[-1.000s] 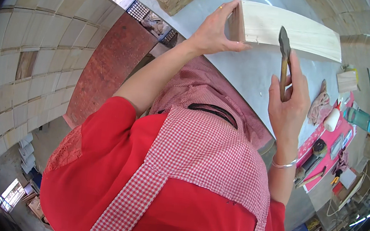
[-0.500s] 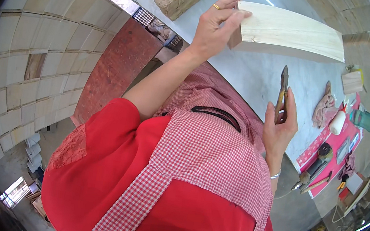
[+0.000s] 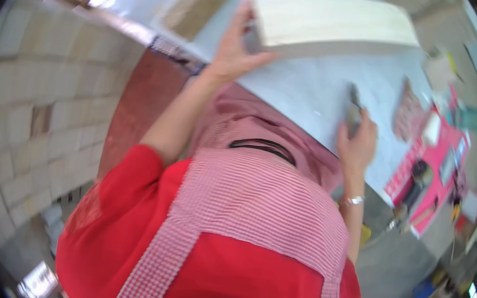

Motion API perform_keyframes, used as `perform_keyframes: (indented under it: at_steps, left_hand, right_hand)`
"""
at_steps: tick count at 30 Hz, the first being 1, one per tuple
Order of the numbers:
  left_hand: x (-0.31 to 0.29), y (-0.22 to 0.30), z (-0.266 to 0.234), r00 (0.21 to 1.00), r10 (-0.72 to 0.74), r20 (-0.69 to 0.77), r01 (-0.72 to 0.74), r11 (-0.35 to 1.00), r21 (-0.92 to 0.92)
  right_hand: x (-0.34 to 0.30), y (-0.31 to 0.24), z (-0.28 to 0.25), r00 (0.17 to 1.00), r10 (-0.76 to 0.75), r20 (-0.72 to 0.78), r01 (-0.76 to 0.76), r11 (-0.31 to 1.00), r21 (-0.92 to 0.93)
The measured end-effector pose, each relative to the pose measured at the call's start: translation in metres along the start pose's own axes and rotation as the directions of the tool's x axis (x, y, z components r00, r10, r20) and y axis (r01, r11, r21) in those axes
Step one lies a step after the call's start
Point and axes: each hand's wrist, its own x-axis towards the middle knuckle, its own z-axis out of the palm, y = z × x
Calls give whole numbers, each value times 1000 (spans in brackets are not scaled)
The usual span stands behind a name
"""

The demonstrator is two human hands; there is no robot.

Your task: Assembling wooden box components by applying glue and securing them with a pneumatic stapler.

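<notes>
A long, pale wooden block (image 3: 340, 23), box-shaped with a flat top, lies across the far side of the pale worktable (image 3: 311, 89). My left hand (image 3: 233, 56) grips its left end, fingers round the end face and thumb reaching along the near side. Whether it is solid or hollow does not show. Nearer to me and to the right, my right hand (image 3: 359, 143) is closed round a pair of pliers (image 3: 354, 99), their jaws pointing away from me. The pliers are smeared by motion, and fingers partly hide the handles.
A rough brown block (image 3: 202, 4) lies at the far left of the table. On the right are a crumpled cloth (image 3: 406, 113), a white bottle (image 3: 431, 130), a turquoise bottle (image 3: 473, 120) and a pink mat (image 3: 431, 187) with tools. Stacked wooden pieces (image 3: 26, 87) form a wall at left.
The view has shifted and blurred. My left hand's thumb has come down from the wooden block's top to its near side. My right hand still holds the pliers, their jaws now tilted further left.
</notes>
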Motion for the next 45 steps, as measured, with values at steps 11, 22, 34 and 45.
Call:
perform_keyframes:
  at_steps: [11, 22, 34, 45]
  left_hand:
    - [1, 20, 3, 998, -62, -34, 58, 992, -110]
    - [-2, 21, 7, 999, -17, -32, 15, 998, -68]
    - [0, 11, 9, 997, 0, -77, -2, 1000, -28]
    - [-3, 9, 10, 995, 34, -92, -36, 999, -17]
  right_hand:
    - [81, 228, -51, 821, 395, -411, -514, 825, -234]
    - [82, 217, -48, 679, 555, -480, -501, 829, 249]
    - [45, -76, -64, 960, 267, -80, -17, 344, 939]
    - [54, -101, -57, 994, 95, -52, -15, 595, 804]
